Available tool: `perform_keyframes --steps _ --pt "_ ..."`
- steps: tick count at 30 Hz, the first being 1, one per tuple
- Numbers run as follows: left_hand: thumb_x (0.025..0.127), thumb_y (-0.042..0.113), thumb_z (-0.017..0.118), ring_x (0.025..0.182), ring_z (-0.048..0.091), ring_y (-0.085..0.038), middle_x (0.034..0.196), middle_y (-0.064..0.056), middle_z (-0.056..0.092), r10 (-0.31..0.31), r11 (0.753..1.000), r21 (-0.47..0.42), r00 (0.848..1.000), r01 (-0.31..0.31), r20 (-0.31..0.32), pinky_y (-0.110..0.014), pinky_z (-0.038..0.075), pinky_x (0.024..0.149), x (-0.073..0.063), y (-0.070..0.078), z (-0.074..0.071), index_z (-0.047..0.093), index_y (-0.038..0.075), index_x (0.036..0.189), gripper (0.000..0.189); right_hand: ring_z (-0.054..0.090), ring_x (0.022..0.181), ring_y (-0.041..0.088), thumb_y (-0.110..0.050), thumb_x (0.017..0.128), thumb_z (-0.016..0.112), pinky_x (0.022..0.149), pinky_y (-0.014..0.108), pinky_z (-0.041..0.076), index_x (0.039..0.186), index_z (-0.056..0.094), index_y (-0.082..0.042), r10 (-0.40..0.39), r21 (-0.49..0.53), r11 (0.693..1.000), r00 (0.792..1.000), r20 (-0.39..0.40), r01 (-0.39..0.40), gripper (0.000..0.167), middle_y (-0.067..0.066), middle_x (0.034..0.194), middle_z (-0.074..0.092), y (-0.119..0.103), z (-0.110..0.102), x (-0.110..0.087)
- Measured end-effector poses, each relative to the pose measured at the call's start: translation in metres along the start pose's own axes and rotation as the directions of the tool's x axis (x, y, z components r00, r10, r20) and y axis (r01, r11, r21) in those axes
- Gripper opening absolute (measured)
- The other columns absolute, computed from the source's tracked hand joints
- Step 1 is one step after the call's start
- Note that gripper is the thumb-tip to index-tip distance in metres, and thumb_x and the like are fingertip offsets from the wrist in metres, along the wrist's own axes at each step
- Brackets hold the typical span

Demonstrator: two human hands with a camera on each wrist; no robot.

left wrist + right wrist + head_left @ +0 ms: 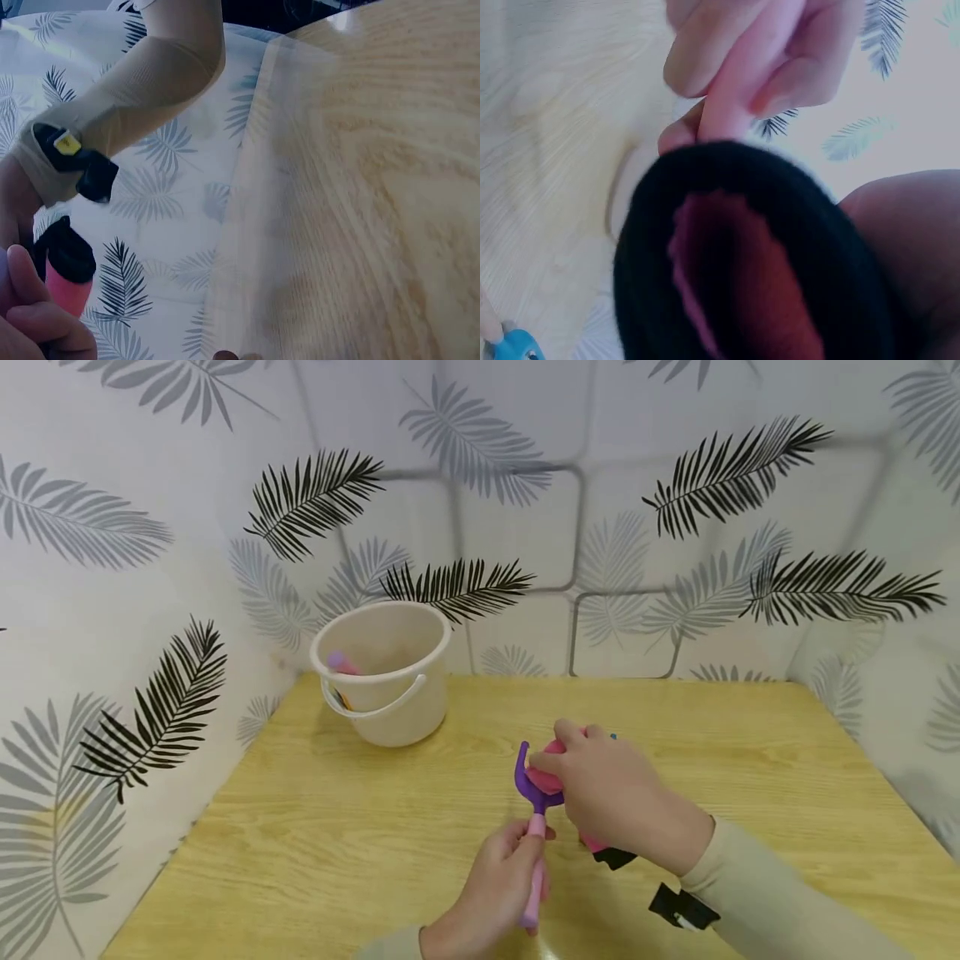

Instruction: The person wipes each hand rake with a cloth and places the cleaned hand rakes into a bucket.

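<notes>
In the head view my left hand [498, 881] grips the pink handle of a small purple garden fork [536, 860], held upright over the table with its tines up. My right hand [611, 785] holds a bunched pink cloth piece with a black cuff [546, 778] against the tines, its fingertips pressing from above. The black cuff hangs below that palm. In the right wrist view the open black cuff [720, 161] fills the front, showing the pink inside, with my left fingers around the pink handle [739, 82] behind it. The right-hand tines are mostly hidden.
A cream bucket [397, 710] with a white handle stands at the back left of the wooden table [322, 835], with a pink and purple item [342, 663] inside. A blue bit [613, 737] peeks out behind my right hand. Leaf-patterned covering [510, 527] surrounds the table.
</notes>
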State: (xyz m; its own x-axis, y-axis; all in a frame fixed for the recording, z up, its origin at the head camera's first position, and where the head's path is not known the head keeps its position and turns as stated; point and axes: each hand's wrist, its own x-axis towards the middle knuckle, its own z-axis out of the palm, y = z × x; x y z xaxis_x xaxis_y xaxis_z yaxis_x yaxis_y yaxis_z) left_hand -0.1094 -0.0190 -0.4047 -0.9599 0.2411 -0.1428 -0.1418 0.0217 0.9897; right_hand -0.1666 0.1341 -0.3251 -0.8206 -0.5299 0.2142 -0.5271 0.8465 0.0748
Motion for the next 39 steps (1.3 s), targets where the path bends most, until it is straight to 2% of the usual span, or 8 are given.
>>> perform_keyframes --steps 4,10,17,21,25,30,37,39 --pt "0.105 0.024 0.043 0.039 0.044 -0.01 0.06 -0.001 0.053 0.004 1.0 -0.006 1.0 -0.004 -0.006 -0.022 0.04 0.033 0.003 0.002 0.0 0.058 0.001 0.12 0.031 0.052 0.067 0.023 -0.002 0.071 0.07 0.039 0.027 0.043 0.113 0.075 -0.023 0.033 0.033 0.999 0.998 -0.049 -0.032 0.047 0.007 0.094 0.056 0.012 0.001 -0.005" --pt "0.106 0.025 0.042 0.042 0.044 -0.012 0.061 -0.002 0.052 -0.022 0.999 -0.028 0.999 0.023 0.038 -0.024 0.042 0.033 0.0 -0.001 0.004 0.057 0.001 0.122 0.032 0.055 0.07 0.027 -0.005 0.075 0.071 0.04 0.032 0.048 0.109 0.074 -0.021 0.08 -0.006 0.997 0.989 -0.123 -0.081 0.039 0.009 0.091 0.056 0.024 0.012 -0.004" --pt "0.105 0.021 0.042 0.042 0.045 -0.011 0.06 -0.002 0.053 -0.007 0.998 -0.066 1.0 0.007 0.001 -0.023 0.041 0.033 0.001 -0.005 0.004 0.057 0.0 0.118 0.03 0.055 0.063 0.022 -0.003 0.067 0.073 0.037 0.028 0.043 0.109 0.076 -0.024 -0.013 -0.044 0.999 0.987 -0.159 0.006 0.047 0.007 0.093 0.06 0.008 0.01 -0.015" --pt "0.104 0.022 0.041 0.037 0.045 -0.011 0.06 -0.002 0.053 -0.003 0.995 -0.095 1.0 0.001 -0.019 -0.023 0.041 0.033 0.004 -0.001 0.002 0.056 0.001 0.119 0.029 0.065 0.077 0.031 -0.003 0.067 0.072 0.04 0.033 0.05 0.111 0.075 -0.027 -0.041 -0.012 0.999 0.982 -0.184 0.04 0.05 0.01 0.106 0.064 -0.003 0.006 -0.022" --pt "0.103 0.019 0.041 0.036 0.045 -0.01 0.061 -0.002 0.053 0.0 0.993 -0.115 1.0 -0.002 -0.016 -0.023 0.042 0.034 0.003 0.005 0.0 0.055 0.0 0.119 0.029 0.066 0.089 0.037 -0.005 0.071 0.073 0.045 0.04 0.057 0.115 0.072 -0.025 -0.039 0.0 0.999 0.965 -0.258 0.041 0.048 0.013 0.115 0.063 -0.005 0.012 -0.022" --pt "0.101 0.021 0.043 0.036 0.046 -0.01 0.06 -0.002 0.053 -0.039 0.988 -0.152 0.999 0.036 -0.017 -0.021 0.038 0.033 0.0 0.008 -0.001 0.054 0.0 0.119 0.03 0.062 0.083 0.034 -0.007 0.075 0.076 0.043 0.039 0.055 0.121 0.069 -0.021 0.001 -0.011 1.0 0.932 -0.362 -0.005 0.049 0.014 0.109 0.061 -0.004 0.027 -0.021" --pt "0.099 0.023 0.041 0.035 0.046 -0.008 0.059 0.0 0.053 -0.09 0.979 -0.183 0.996 0.086 -0.013 -0.017 0.032 0.034 0.002 0.009 -0.006 0.053 0.004 0.109 0.025 0.066 0.089 0.033 -0.011 0.075 0.081 0.05 0.04 0.059 0.126 0.07 -0.024 -0.008 0.057 0.998 0.944 -0.33 0.028 0.054 0.016 0.115 0.063 -0.018 0.035 -0.033" --pt "0.099 0.024 0.041 0.036 0.046 -0.008 0.06 0.001 0.053 -0.094 0.976 -0.197 0.996 0.092 -0.003 -0.017 0.033 0.034 0.002 0.011 -0.008 0.053 0.004 0.109 0.025 0.064 0.088 0.032 -0.01 0.074 0.081 0.046 0.037 0.057 0.126 0.07 -0.024 0.011 0.073 0.997 0.943 -0.333 0.014 0.055 0.014 0.113 0.062 -0.017 0.036 -0.032"
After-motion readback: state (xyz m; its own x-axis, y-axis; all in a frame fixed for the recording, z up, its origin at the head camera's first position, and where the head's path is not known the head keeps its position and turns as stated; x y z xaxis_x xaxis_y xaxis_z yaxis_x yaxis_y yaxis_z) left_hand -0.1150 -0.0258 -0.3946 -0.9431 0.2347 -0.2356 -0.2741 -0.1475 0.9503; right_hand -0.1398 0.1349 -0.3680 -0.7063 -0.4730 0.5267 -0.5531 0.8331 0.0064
